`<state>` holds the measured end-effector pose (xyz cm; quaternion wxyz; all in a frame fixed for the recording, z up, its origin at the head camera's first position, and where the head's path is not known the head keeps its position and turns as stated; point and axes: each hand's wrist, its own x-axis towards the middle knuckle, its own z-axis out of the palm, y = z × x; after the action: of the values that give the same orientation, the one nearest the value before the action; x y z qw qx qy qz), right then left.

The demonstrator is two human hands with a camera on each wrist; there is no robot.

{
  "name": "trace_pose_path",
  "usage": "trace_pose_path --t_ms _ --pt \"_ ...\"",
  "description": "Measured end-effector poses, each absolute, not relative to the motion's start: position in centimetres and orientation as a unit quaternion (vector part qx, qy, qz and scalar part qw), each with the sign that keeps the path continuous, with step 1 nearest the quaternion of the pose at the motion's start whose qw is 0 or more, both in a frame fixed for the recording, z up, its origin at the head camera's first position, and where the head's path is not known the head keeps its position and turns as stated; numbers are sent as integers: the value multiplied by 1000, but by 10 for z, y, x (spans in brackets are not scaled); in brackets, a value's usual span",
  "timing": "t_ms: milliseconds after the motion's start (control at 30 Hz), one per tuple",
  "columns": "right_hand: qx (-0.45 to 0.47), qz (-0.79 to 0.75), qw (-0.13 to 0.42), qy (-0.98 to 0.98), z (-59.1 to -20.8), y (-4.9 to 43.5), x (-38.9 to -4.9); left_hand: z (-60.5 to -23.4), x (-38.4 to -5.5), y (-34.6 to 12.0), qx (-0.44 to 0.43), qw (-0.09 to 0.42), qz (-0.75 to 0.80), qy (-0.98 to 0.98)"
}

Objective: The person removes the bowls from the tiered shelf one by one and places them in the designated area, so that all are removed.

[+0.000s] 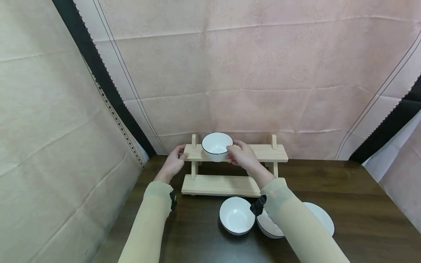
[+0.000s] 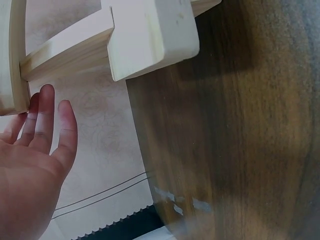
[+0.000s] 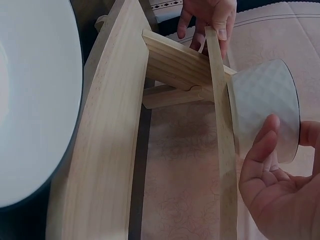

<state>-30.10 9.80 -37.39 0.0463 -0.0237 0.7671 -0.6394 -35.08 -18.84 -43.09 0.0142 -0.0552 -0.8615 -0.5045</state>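
Note:
A two-tier wooden rack (image 1: pixel 221 184) stands at the back of the table. A white bowl (image 1: pixel 217 144) with a dark rim is upright on its upper shelf, left of the middle. My right hand (image 1: pixel 242 156) grips this bowl by its right side; in the right wrist view, the fingers lie against its faceted outer wall. At the left end of the upper shelf, my left hand (image 1: pixel 175 162) holds the board, thumb on one face and fingers on the other. The left wrist view shows that hand (image 2: pixel 37 150) beside the shelf end, its fingertips at the wood.
On the table in front of the rack sits a second white bowl (image 1: pixel 236 215). Right of it are another white bowl (image 1: pixel 269 224), partly under my right forearm, and a white dish (image 1: pixel 320 215), also partly covered. Pale cloth (image 1: pixel 250 73) hangs behind the table (image 1: pixel 355 204).

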Motion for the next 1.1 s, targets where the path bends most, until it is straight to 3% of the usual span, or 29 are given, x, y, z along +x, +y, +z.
trace_pose_path --t_ms 667,1100 --pt "-15 -664 47 746 -376 99 -298 -430 -346 -187 -54 19 -494 -868" --pt "-37 -626 49 777 -375 127 -288 -432 -346 -189 -56 14 -511 -858"
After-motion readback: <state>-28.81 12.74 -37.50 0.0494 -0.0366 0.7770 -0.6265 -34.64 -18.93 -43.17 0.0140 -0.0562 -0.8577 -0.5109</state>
